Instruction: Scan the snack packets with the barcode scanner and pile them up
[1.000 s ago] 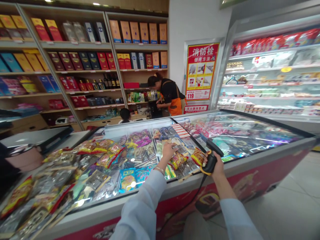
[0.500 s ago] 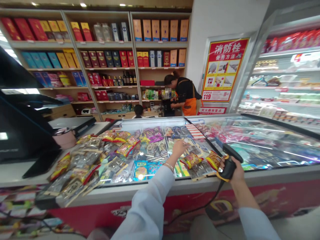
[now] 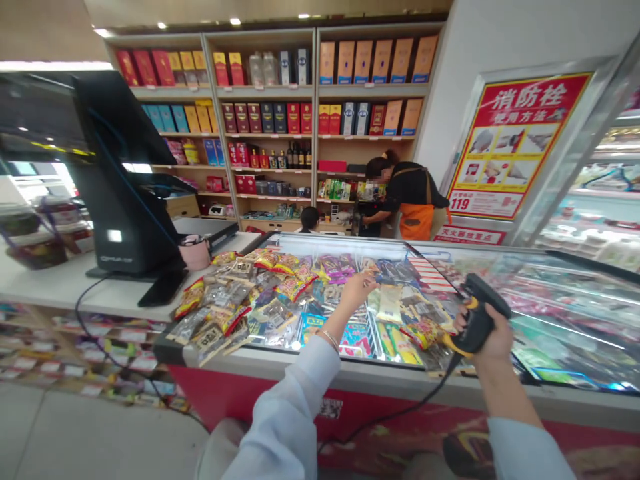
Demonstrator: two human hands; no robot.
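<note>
My left hand (image 3: 356, 292) is over the glass-topped freezer (image 3: 280, 357), its fingers slightly apart and nothing visible between them. Beside it, a pale packet (image 3: 390, 301) shows. My right hand (image 3: 495, 337) is wrapped round a black and yellow barcode scanner (image 3: 477, 313), whose cable hangs down the freezer's front. Left of the scanner lies a red and yellow snack packet (image 3: 424, 331), with clear and brown packets around it. A larger heap of snack packets (image 3: 220, 300) covers the freezer's left end. The scanner and right hand partly hide packets behind them.
A black checkout terminal (image 3: 125, 193) and a pink cup (image 3: 195, 252) stand on the white counter (image 3: 120, 293) at left. A co-worker in an orange apron (image 3: 416, 220) bends by the shelves (image 3: 265, 93). Another person's head (image 3: 309, 217) shows beyond the freezer.
The view has swung left, so the scene sits further right. My left hand has moved leftward over the freezer, away from the snack packets near the scanner. My right hand still grips the scanner, now higher.
</note>
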